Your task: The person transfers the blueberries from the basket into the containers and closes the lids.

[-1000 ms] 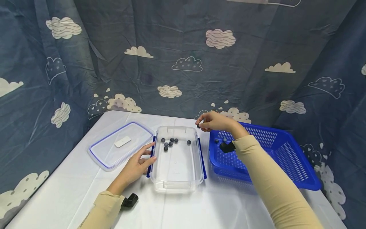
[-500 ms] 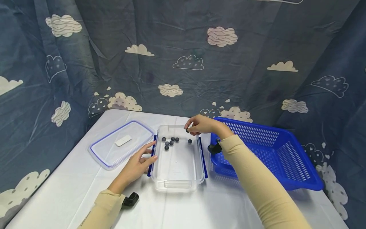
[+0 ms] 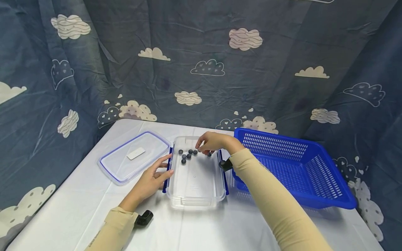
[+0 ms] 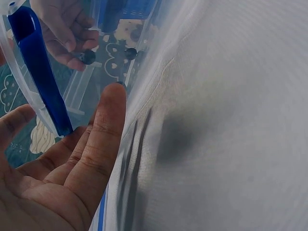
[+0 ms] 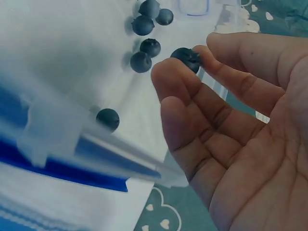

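Note:
A clear plastic box (image 3: 198, 181) with blue side clips sits mid-table, with several blueberries (image 3: 184, 157) grouped near its far left and a lone blueberry (image 5: 108, 120) towards its right side. Over the box's far part, my right hand (image 3: 213, 142) pinches a blueberry (image 5: 186, 58) at its fingertips. My left hand (image 3: 150, 179) rests against the box's left side, fingers relaxed, fingertips right at the rim and the blue clip (image 4: 41, 67).
To the right stands a blue perforated basket (image 3: 314, 146); the right forearm crosses in front of its near left corner. Flat on the table at left is the clear lid (image 3: 116, 170) with a blue seal, with a white rectangular piece (image 3: 136, 153) on it.
My right hand has moved left from beside the basket with a blueberry and come down over the box. The left hand has stayed at the box's side.

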`<state>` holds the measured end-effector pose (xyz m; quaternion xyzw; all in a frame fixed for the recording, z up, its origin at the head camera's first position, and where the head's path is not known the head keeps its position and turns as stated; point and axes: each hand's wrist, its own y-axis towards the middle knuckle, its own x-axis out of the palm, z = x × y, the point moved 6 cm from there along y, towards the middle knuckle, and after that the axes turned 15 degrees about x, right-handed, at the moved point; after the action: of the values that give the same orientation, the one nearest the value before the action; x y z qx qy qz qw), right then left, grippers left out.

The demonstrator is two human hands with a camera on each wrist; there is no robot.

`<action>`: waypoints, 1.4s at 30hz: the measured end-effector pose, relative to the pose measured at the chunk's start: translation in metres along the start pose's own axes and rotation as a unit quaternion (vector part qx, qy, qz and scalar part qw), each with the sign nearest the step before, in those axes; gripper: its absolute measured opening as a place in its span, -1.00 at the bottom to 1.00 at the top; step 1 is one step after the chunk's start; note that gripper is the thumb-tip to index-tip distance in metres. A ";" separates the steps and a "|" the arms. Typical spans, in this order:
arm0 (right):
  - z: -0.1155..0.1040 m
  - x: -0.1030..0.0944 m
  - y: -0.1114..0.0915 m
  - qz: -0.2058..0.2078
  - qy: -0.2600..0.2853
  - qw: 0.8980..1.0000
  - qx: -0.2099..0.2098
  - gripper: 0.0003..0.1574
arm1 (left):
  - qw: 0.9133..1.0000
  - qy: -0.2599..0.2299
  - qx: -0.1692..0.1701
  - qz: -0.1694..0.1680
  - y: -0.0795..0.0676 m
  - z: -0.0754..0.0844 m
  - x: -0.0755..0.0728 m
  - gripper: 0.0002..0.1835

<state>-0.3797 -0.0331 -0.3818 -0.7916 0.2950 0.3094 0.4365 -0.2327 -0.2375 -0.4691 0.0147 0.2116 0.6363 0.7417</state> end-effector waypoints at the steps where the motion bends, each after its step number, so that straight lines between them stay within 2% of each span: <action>1: -0.001 0.002 0.001 -0.003 -0.002 1.000 0.004 -0.63 | 1.000 0.001 0.000 0.000 0.000 0.000 0.000 -0.30; 6: -0.004 0.008 0.003 -0.012 -0.012 1.000 0.013 -0.59 | 1.000 0.000 0.000 -0.002 0.000 -0.001 0.000 -0.30; 12: -0.006 0.007 0.001 -0.006 -0.024 1.000 0.004 -0.55 | 1.000 -0.008 0.000 -0.003 0.000 -0.002 0.000 -0.29; 18: -0.005 -0.002 -0.006 0.007 -0.013 1.000 -0.017 -0.58 | 1.000 -0.011 -0.005 -0.004 0.001 -0.001 0.000 -0.30; 23: -0.002 -0.010 -0.013 0.014 -0.001 1.000 -0.018 -0.61 | 1.000 -0.002 -0.007 -0.003 0.000 0.000 0.000 -0.30; 33: 0.008 -0.022 -0.021 0.032 -0.002 0.999 -0.038 -0.60 | 1.000 -0.009 -0.004 -0.003 0.000 -0.001 0.001 -0.30; 42: 0.024 -0.033 -0.028 0.038 0.030 0.998 -0.032 -0.61 | 1.000 -0.011 -0.006 -0.002 0.000 0.000 0.001 -0.30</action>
<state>-0.3856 0.0068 -0.3531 -0.8024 0.3277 0.3111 0.3898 -0.2323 -0.2364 -0.4700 0.0171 0.1993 0.6357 0.7456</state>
